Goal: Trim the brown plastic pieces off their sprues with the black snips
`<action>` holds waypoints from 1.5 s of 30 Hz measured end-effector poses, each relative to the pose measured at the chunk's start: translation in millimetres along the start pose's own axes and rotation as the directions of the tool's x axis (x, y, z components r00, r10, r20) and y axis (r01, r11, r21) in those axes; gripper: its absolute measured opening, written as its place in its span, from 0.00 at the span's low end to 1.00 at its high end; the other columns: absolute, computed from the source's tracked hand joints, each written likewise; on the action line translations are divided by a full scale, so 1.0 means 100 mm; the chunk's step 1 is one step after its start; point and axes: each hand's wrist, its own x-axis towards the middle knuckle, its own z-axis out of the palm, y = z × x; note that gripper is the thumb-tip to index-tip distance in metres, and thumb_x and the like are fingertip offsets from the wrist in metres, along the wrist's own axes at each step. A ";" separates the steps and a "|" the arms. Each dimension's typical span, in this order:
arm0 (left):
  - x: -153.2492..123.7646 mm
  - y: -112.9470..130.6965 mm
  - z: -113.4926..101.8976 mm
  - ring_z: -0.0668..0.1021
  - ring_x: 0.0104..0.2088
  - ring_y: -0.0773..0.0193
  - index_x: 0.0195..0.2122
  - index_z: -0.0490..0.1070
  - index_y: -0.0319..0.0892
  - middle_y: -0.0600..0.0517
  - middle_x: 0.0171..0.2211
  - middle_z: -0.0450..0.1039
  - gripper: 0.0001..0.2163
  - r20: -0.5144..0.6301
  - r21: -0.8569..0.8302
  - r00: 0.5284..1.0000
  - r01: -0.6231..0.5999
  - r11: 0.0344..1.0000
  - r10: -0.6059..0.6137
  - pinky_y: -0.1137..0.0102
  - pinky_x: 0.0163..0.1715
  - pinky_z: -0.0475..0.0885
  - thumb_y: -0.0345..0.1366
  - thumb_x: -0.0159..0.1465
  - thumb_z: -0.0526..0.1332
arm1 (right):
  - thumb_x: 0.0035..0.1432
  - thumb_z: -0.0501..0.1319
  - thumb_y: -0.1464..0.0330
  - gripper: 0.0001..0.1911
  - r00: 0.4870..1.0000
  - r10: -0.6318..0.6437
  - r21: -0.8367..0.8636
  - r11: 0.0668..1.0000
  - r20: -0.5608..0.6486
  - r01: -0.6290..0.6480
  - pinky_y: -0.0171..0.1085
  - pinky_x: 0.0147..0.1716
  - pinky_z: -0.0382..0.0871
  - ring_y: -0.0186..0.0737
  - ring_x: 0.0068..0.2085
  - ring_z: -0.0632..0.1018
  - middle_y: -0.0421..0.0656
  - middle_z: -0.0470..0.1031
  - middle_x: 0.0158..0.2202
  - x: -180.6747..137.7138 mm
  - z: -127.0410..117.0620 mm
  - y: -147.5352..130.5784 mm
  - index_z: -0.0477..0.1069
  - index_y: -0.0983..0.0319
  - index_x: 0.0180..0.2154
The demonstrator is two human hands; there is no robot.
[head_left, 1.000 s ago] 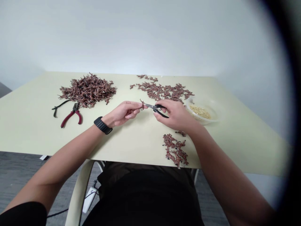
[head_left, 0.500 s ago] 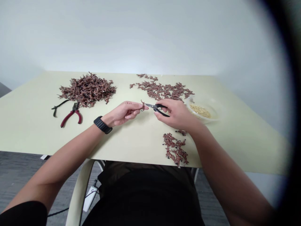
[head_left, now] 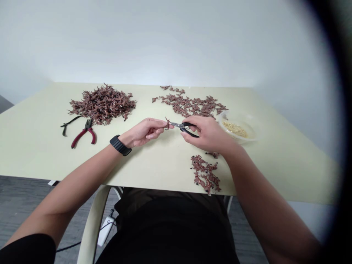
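Between thumb and fingertips, my left hand (head_left: 148, 129) pinches a small brown reindeer-like figurine (head_left: 167, 124). My right hand (head_left: 205, 132) is closed round the black handles of a pair of needle-nose pliers (head_left: 185, 127), whose thin metal tips point left and reach the figurine. Whether the jaws grip a tiny part there is too small to tell. Just beyond my right hand lies a spread of similar brown figurines (head_left: 195, 105). Nearer me, a smaller cluster of figurines (head_left: 205, 174) rests by the table's front edge.
A large heap of brown figurines (head_left: 103, 104) covers the back left of the table (head_left: 154, 165). Red-handled pliers (head_left: 87, 134) and a black-handled tool (head_left: 68, 124) lie before it. On the right stands a clear bowl (head_left: 251, 138) with small gold-coloured pieces (head_left: 235, 129).
Almost nothing differs. Both hands keep their hold, and the plier tips stay at the figurine with only a very slight shift.
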 end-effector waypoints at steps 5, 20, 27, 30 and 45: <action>0.00 -0.01 0.00 0.55 0.16 0.77 0.45 0.82 0.33 0.59 0.21 0.59 0.13 0.004 0.032 1.000 -0.017 0.999 0.017 0.77 0.14 0.48 0.40 0.69 0.67 | 0.63 0.64 0.60 0.11 1.000 0.005 -0.003 1.000 0.006 -0.005 0.40 0.32 0.61 0.41 0.33 0.73 0.43 0.76 0.35 -0.01 0.00 -0.01 0.77 0.58 0.44; 0.00 -0.01 0.00 0.56 0.17 0.77 0.45 0.82 0.33 0.58 0.21 0.58 0.12 0.002 0.023 1.000 0.002 1.000 -0.002 0.78 0.14 0.48 0.39 0.69 0.67 | 0.62 0.64 0.61 0.10 1.000 -0.012 -0.017 1.000 0.003 0.012 0.41 0.33 0.61 0.42 0.33 0.73 0.42 0.76 0.34 -0.02 -0.01 -0.01 0.76 0.58 0.43; 0.00 -0.01 0.01 0.56 0.16 0.77 0.45 0.82 0.33 0.59 0.21 0.58 0.12 0.006 0.025 1.000 0.011 1.000 -0.012 0.78 0.13 0.47 0.39 0.69 0.67 | 0.61 0.64 0.61 0.11 1.000 -0.016 -0.022 1.000 0.009 0.016 0.41 0.33 0.62 0.42 0.33 0.73 0.43 0.77 0.35 -0.02 0.00 -0.02 0.76 0.58 0.43; 0.00 0.00 0.00 0.56 0.16 0.78 0.46 0.82 0.33 0.59 0.21 0.58 0.12 0.017 0.020 1.000 0.017 1.000 -0.018 0.78 0.13 0.47 0.39 0.69 0.67 | 0.62 0.64 0.61 0.10 1.000 -0.015 -0.023 1.000 0.012 0.015 0.41 0.33 0.62 0.42 0.33 0.73 0.43 0.77 0.35 -0.02 -0.01 -0.02 0.76 0.58 0.43; 0.01 -0.03 0.08 0.62 0.18 0.79 0.40 0.83 0.34 0.52 0.29 0.74 0.11 -0.063 0.061 0.996 -0.065 0.996 0.069 0.78 0.15 0.53 0.40 0.66 0.71 | 0.65 0.62 0.59 0.10 1.000 0.019 -0.052 0.999 0.011 -0.018 0.40 0.32 0.58 0.40 0.30 0.70 0.40 0.70 0.28 -0.01 0.04 -0.05 0.74 0.59 0.40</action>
